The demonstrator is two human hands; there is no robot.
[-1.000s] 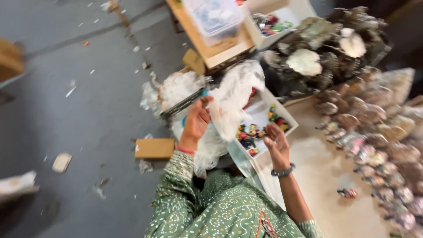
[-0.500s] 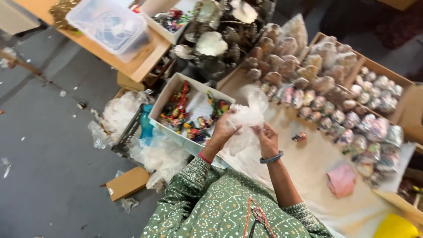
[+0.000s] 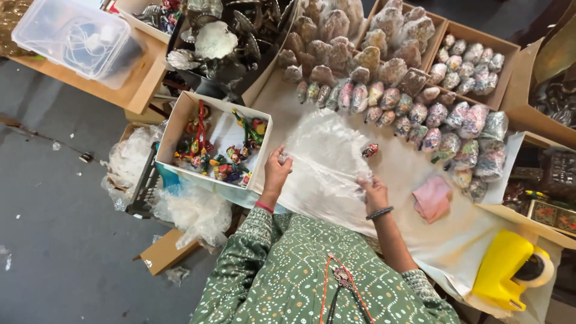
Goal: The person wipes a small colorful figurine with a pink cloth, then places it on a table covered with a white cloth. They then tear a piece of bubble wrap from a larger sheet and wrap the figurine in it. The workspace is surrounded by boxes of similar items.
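Note:
My left hand (image 3: 277,171) and my right hand (image 3: 373,189) hold a sheet of clear plastic wrap (image 3: 324,155) by its two near corners, spread flat over the paper-covered table (image 3: 456,234). A small colourful figurine (image 3: 369,150) lies at the sheet's far right edge. Just left of my left hand stands a white cardboard box (image 3: 180,120) holding several colourful figurines. My sleeves are green with a white pattern, and a dark bangle sits on my right wrist.
Rows of plastic-wrapped figurines (image 3: 420,111) fill the table's far side and cardboard boxes (image 3: 480,54). A pink cloth (image 3: 433,198) and a yellow tape dispenser (image 3: 509,270) lie to the right. A clear plastic tub (image 3: 75,39) sits on a wooden bench; crumpled plastic (image 3: 192,210) lies on the floor.
The view has swung from the floor side to over the table. The crumpled plastic wrap that my hands held up is now spread flat on the table between them.

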